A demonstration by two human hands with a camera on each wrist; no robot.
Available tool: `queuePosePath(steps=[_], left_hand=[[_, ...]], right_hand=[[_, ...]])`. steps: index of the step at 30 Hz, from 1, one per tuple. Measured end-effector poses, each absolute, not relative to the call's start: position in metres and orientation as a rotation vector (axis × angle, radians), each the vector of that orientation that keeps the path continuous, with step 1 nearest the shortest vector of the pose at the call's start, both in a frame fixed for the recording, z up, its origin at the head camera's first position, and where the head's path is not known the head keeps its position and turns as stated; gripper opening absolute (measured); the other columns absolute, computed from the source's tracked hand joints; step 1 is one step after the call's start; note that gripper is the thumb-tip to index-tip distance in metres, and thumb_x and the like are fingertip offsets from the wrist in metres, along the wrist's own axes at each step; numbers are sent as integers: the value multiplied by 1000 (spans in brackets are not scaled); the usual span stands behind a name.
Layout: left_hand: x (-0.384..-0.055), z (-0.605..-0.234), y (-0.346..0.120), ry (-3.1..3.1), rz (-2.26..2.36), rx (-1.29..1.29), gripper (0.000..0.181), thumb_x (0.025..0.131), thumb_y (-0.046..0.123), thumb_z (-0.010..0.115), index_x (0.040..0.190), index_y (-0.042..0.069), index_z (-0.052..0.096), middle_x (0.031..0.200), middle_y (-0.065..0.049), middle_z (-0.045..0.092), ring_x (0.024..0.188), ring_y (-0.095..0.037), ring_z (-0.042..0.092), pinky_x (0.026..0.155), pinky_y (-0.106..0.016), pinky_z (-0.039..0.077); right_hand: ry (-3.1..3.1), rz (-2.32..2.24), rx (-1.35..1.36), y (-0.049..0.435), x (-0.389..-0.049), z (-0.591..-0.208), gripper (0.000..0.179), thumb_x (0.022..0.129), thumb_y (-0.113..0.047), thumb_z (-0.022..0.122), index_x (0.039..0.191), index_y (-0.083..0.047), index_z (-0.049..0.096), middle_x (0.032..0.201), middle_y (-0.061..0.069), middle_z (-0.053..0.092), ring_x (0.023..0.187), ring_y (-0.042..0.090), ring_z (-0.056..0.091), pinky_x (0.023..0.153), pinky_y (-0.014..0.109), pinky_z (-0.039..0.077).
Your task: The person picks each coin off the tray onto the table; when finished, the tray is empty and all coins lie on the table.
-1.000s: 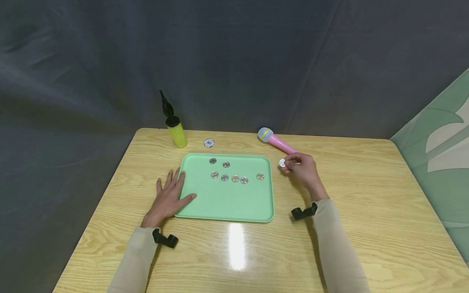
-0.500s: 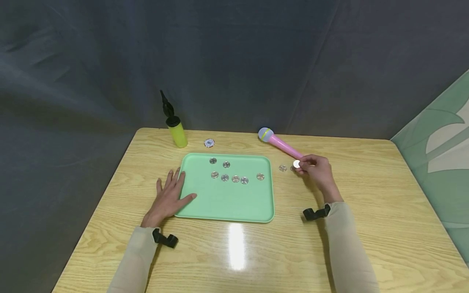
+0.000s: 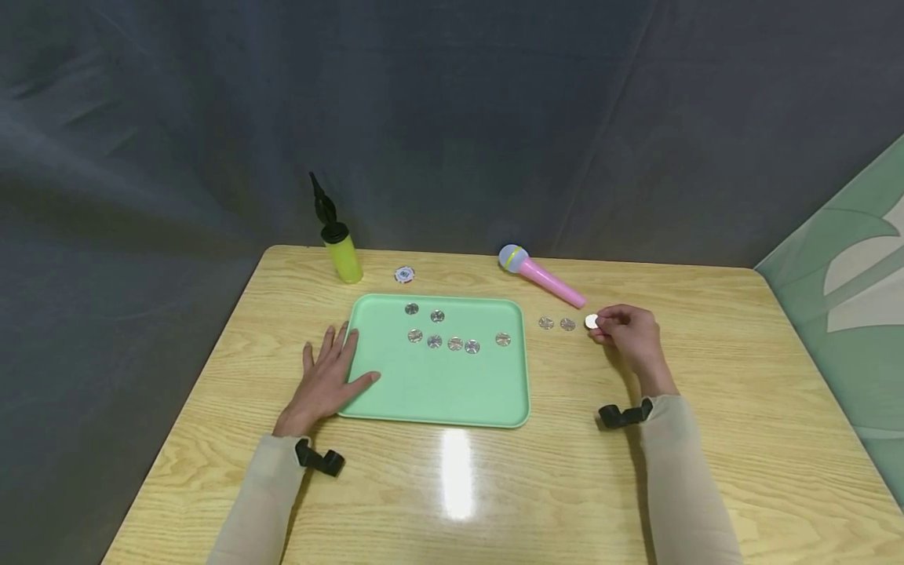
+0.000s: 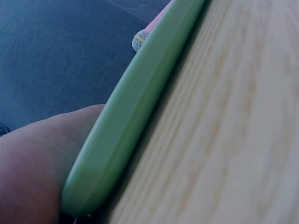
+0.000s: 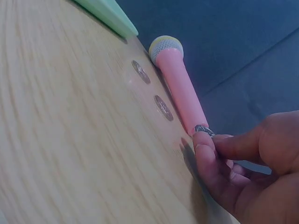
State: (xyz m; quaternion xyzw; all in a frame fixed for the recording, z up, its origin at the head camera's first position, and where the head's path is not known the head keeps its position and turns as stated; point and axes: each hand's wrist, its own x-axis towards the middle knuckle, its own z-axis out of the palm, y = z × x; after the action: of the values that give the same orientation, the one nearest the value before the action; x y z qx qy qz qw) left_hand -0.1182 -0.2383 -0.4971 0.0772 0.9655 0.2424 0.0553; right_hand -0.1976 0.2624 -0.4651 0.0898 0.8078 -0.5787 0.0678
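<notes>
In the head view my left hand [image 3: 326, 388] lies with spread fingers over the left edge of a mint-green tray [image 3: 431, 400], thumb reaching over its rim. Several silver coins [image 3: 455, 344] lie on the tray. My right hand [image 3: 632, 337] is to the right of the tray, thumb and fingers pinching a silver coin [image 5: 204, 130] close over the table. Two more coins, a left one [image 3: 546, 322] and a right one [image 3: 567, 324], lie on the wood between tray and hand. The left wrist view shows the tray's side [image 4: 126, 112] beside part of the hand.
A pink toy microphone [image 3: 551, 283] lies behind the loose coins, its handle end near my right hand. Behind the tray are a poker chip [image 3: 405, 275] and a yellow balloon pump [image 3: 344, 257] with a black top. A dark curtain [image 3: 452, 125] hangs along the table's back edge.
My right hand has moved rightward in steps, and two coins now show lying in a row on the table where it was. The left hand and tray have stayed put.
</notes>
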Motion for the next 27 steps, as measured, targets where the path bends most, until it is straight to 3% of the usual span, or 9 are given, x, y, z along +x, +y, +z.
queuePosePath(steps=[13,27], left_hand=[[-118,-498,-238,2929,725,231,95,94,55,59,161,4,14,170,-20,5,157,-42,-4,118,-72,-8],[-117,-495,-237,2919,727,231,95,94,53,59,160,3,14,170,-20,6,157,-42,-4,118,-72,-9]], right_hand=[[2486,-1646,269,264,-200,-465,30,100,1,53,124,19,56,87,1,68,69,-2,69,71,19,61],[2674,-1467,207,257,-201,-465,23,97,3,54,109,20,64,96,30,71,61,-3,65,61,17,59]])
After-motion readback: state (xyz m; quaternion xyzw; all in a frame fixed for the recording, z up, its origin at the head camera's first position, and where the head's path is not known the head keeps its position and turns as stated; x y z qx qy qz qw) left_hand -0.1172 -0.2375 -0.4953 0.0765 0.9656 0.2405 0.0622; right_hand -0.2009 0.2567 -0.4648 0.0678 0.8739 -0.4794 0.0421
